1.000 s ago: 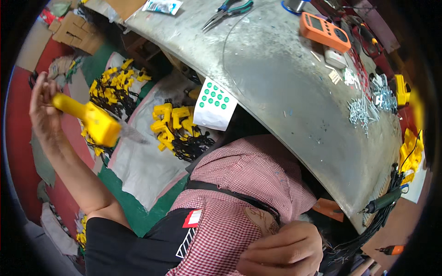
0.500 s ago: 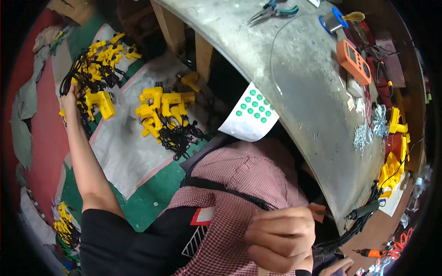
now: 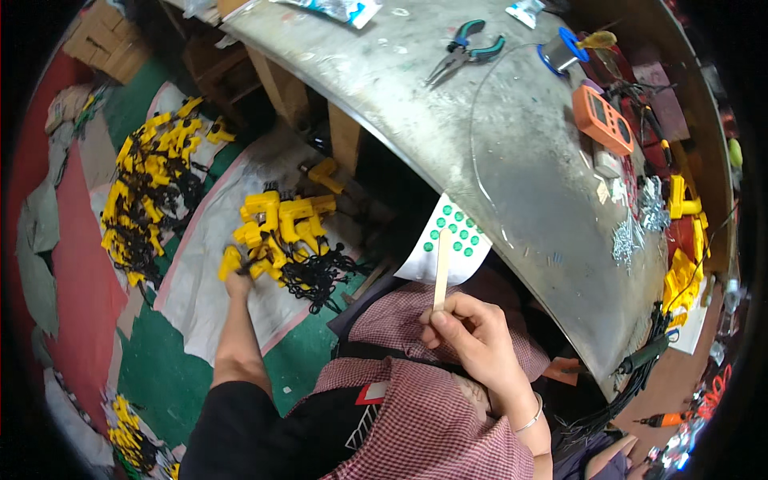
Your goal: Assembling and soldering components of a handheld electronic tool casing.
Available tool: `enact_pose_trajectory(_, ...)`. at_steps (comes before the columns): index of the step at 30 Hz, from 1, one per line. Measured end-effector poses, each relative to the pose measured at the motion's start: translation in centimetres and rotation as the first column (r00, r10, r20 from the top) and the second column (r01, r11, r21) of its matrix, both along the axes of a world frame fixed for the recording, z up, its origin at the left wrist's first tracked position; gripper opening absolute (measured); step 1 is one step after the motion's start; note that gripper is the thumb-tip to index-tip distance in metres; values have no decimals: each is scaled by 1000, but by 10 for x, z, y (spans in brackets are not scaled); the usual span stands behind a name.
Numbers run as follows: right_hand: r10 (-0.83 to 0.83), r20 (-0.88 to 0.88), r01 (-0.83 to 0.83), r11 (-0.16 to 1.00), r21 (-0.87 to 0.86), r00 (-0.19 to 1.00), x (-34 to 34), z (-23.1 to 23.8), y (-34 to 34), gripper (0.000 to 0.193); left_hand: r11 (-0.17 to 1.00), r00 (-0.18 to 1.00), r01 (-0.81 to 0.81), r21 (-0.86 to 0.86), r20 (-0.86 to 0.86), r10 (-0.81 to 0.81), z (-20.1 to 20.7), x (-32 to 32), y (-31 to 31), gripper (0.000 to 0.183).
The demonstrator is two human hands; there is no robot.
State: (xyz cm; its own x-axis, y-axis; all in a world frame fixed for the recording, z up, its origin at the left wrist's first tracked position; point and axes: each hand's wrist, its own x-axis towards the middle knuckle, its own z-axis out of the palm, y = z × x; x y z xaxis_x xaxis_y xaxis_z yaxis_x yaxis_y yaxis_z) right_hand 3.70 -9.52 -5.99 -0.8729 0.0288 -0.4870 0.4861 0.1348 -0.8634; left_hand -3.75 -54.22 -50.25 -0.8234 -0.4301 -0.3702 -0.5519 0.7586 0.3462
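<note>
My right hand (image 3: 476, 336) is raised in front of my checked apron, thumb and fingers pinching a flat wooden stick (image 3: 442, 268) that points up. Behind the stick's tip, a white sheet with green round stickers (image 3: 416, 260) hangs at the table's edge. My left hand (image 3: 238, 284) reaches down to the floor at the left, closed around a yellow gun-shaped housing (image 3: 230, 262). That housing is at the near side of a pile of yellow gun-shaped housings with black cords (image 3: 276, 220) on a white sheet (image 3: 200, 280). The left fingers are partly hidden.
A larger heap of yellow housings (image 3: 152, 184) lies farther left. On the metal table (image 3: 536, 176) are pliers (image 3: 464, 52), a solder spool (image 3: 562, 50), an orange multimeter (image 3: 602, 120) and metal screws (image 3: 628, 232). An orange-handled tool (image 3: 668, 419) and another person's arm (image 3: 612, 456) show lower right.
My left hand has moved from the far-left heap to the nearer pile of yellow housings. My right hand has risen and turned, bringing the wooden stick into full view.
</note>
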Motion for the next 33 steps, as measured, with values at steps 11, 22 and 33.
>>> enact_pose_trajectory(11,-66,-92,68,998,17,994,7,8,15,15,918,797,218,332,482,-364,50,-29,51,36)
enact_pose_trajectory(22,112,-648,166,921,353,753,-18,43,19,12,211,530,848,487,-760,-376,472,-31,293,21)
enact_pose_trajectory(33,104,-725,301,863,407,681,-11,33,65,14,595,526,758,265,-788,-319,502,-132,309,12)
